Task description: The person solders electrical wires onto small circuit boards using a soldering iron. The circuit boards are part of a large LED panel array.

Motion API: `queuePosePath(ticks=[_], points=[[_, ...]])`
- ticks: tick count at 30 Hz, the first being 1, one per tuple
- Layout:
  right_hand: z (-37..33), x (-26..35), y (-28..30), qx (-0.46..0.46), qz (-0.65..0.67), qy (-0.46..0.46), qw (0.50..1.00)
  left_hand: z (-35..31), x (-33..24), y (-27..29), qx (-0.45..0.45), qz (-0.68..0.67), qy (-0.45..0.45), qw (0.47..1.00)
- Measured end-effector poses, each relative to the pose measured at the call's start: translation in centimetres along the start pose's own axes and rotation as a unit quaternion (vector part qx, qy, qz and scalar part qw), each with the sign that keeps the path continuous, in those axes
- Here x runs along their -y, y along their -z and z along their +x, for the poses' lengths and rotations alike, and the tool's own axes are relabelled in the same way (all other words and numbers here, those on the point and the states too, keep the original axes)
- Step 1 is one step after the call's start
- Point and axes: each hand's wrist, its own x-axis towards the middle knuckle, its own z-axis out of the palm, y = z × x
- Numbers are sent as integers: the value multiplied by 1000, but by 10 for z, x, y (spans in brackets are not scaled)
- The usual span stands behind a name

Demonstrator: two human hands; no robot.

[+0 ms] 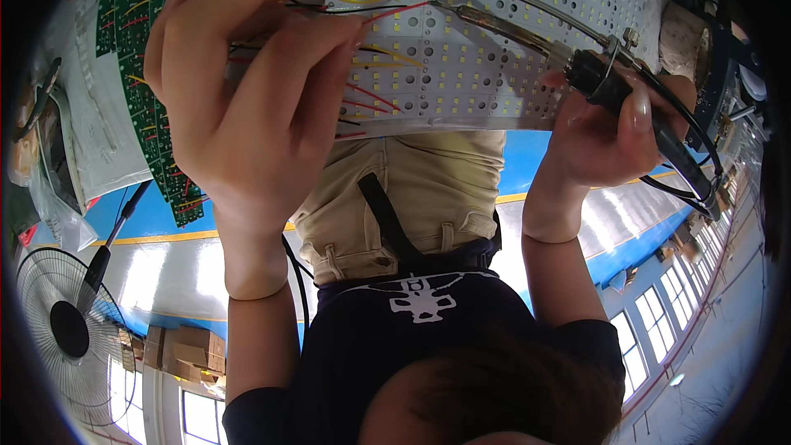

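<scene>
My left hand (247,91) is closed over the left part of a white LED board panel (511,74), its thumb and fingers pinching a thin red wire (395,11). That wire's far end lies at a pad, right by the tip of a soldering iron (606,86). The iron is gripped by its black handle in my right hand (606,136), and a curved metal solder-feed tube (535,2) runs above its shaft to the same spot. More red, yellow and black wires lie on the panel around my left fingers. My palm hides where many of them begin.
Green circuit boards (169,169) with short wires extend along the panel's left side. A black cable (696,115) loops beside my right hand. Further out are a clear plastic bag (62,214), a standing fan (70,330) and cardboard boxes (194,350) at lower left.
</scene>
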Motion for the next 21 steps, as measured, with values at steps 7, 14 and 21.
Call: queuePosePath(ticks=[7, 14, 21], points=[[-2, 1, -1, -3, -24, 16, 1000, 4, -6, 1, 7, 20, 2, 1000], [-2, -2, -2, -7, -49, 31, 998, 3, -2, -1, 4, 5, -8, 1000], [-5, -2, -2, -10, -67, 46, 997, 4, -8, 1, 11, 10, 14, 1000]])
